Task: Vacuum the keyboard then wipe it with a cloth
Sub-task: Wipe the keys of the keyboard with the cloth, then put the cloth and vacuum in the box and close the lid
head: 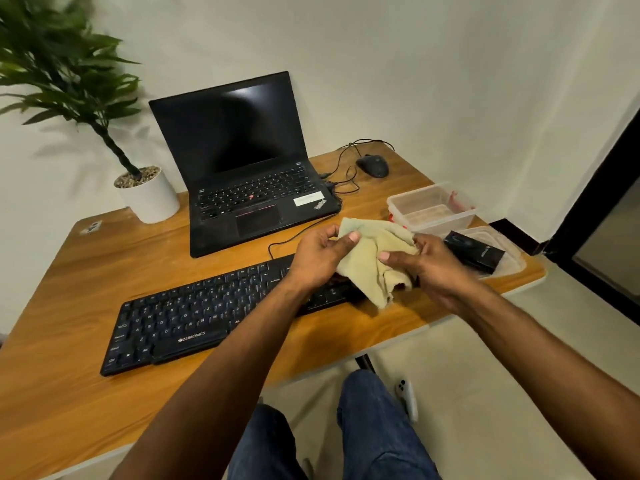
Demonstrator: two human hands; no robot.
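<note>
A black keyboard (194,317) lies slanted on the wooden table (69,271), and my arms hide its right end. Above that right end I hold a pale yellow-green cloth (367,258) with both hands. My left hand (318,258) pinches the cloth's upper left corner. My right hand (426,261) grips its right side. The cloth hangs crumpled between them, its lower edge close to the keys. A black boxed device (474,252) rests on a clear lid at the right; whether it is the vacuum I cannot tell.
An open black laptop (242,168) stands behind the keyboard, with a wired mouse (373,165) to its right. A clear plastic tub (431,209) sits at the right edge. A potted plant (147,194) is at the back left. My knees are below the table edge.
</note>
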